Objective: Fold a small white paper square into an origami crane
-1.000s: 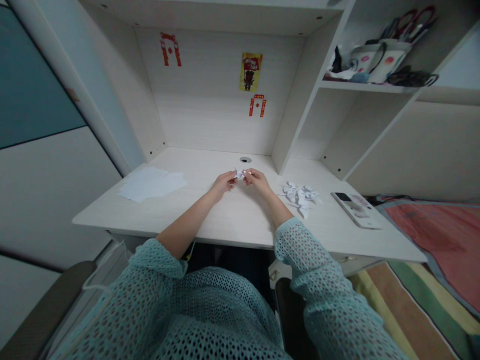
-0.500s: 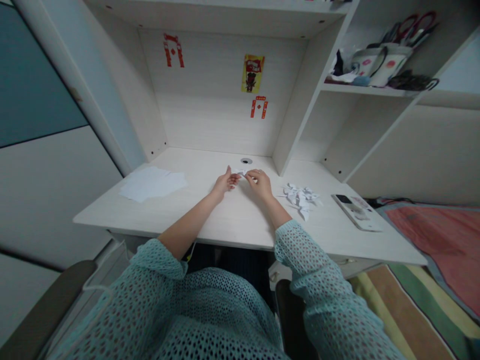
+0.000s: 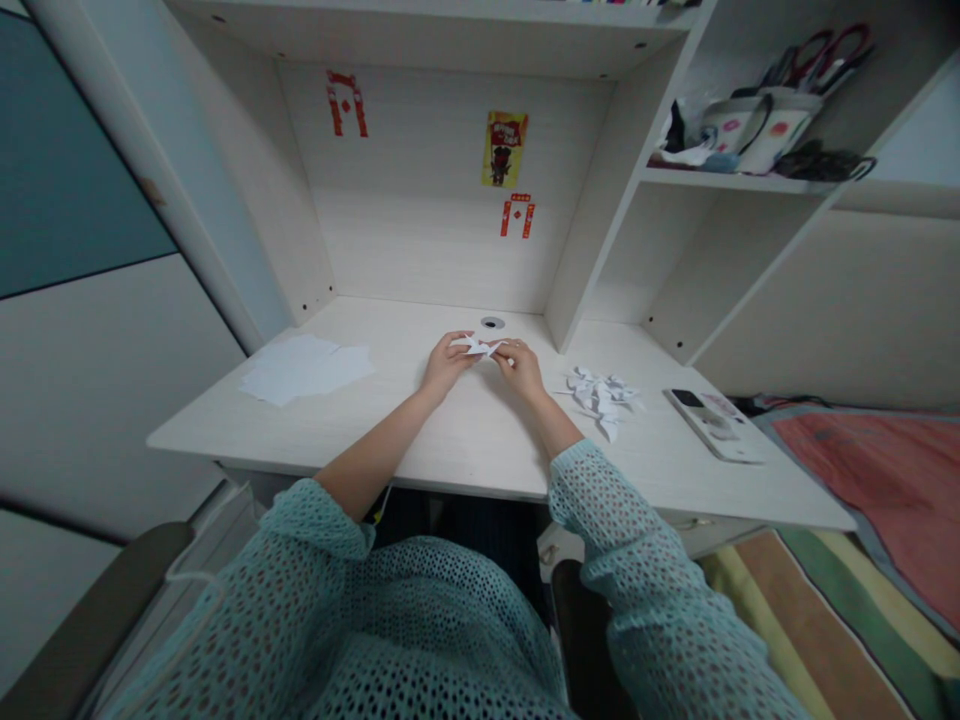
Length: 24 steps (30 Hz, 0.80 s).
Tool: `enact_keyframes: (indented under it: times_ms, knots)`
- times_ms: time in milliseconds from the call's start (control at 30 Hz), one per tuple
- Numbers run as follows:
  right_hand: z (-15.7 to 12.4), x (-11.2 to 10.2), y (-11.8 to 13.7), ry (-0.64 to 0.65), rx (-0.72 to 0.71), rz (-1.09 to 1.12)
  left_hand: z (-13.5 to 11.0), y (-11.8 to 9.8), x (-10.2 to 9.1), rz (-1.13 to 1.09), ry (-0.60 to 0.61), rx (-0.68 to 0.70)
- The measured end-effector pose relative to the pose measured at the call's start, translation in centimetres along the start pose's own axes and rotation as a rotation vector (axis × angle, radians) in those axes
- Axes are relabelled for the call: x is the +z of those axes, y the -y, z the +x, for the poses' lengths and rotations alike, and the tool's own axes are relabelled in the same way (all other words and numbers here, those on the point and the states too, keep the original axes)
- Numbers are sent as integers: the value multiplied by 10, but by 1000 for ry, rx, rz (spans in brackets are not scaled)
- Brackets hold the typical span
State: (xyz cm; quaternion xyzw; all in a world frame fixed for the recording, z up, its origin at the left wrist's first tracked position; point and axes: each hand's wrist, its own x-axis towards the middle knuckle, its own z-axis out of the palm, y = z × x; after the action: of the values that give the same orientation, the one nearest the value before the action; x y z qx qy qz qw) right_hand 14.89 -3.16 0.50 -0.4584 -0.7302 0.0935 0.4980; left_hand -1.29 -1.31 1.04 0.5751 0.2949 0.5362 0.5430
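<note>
White folded paper (image 3: 475,346) sits pinched between both grips just above the surface (image 3: 465,440): your left hand (image 3: 444,364) at its seven o'clock, right hand (image 3: 520,367) at four, long axis running nine-to-three.

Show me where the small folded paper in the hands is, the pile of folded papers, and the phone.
small folded paper (image 3: 475,346), head view, on its white middle between the two hands.
pile of folded papers (image 3: 601,391), head view, on the middle of the heap.
phone (image 3: 713,423), head view, on its back face.
</note>
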Motion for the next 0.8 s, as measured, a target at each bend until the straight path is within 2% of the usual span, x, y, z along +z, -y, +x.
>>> enact_keyframes:
  times_ms: [433, 600, 800]
  knots:
    - [-3, 3, 5, -7, 77, -37, 2, 5, 3, 58, 12, 24]
    - [-2, 4, 5, -9, 79, 59, 2, 5, 2, 73, 30, 35]
    - [-1, 5, 0, -46, 110, 95, -1, -2, 4, 59, 16, -13]
